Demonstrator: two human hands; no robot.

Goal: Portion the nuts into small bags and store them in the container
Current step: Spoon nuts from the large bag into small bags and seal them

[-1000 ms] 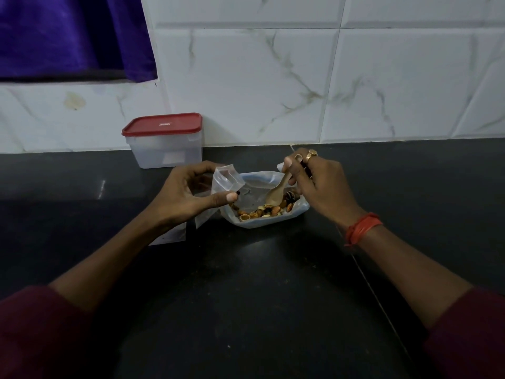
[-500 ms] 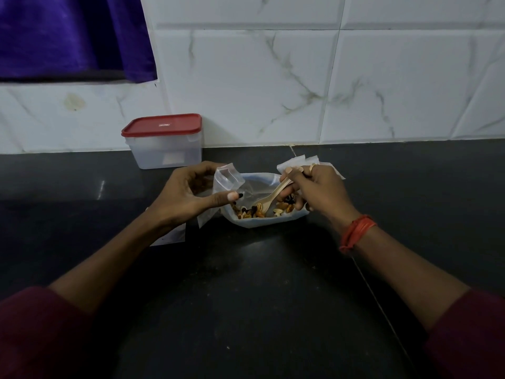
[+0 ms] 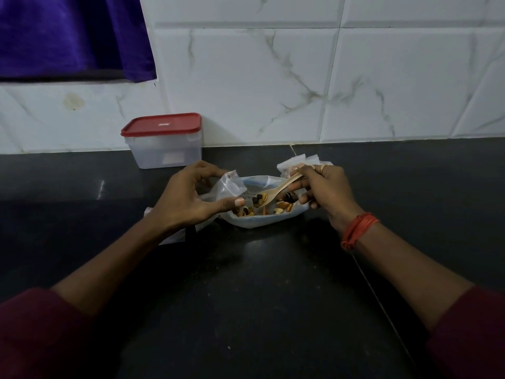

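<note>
Left hand (image 3: 188, 198): thumb and fingers curled, pinching one small clear plastic zip bag (image 3: 232, 183), crinkled, its mouth towards the spoon. Right hand (image 3: 325, 190): fingers folded round the handle of one pale wooden spoon (image 3: 276, 190), whose bowl carries a few pieces. Mixed brown and dark nuts (image 3: 282, 206) lie loose in one large soft clear plastic bag (image 3: 262, 219), open on the matt black stone counter (image 3: 246, 296) between the hands. At least two small bags (image 3: 289, 163) show behind the right hand; exact count unclear. One translucent square plastic container with a red lid (image 3: 164, 143) stands closed against the wall.
</note>
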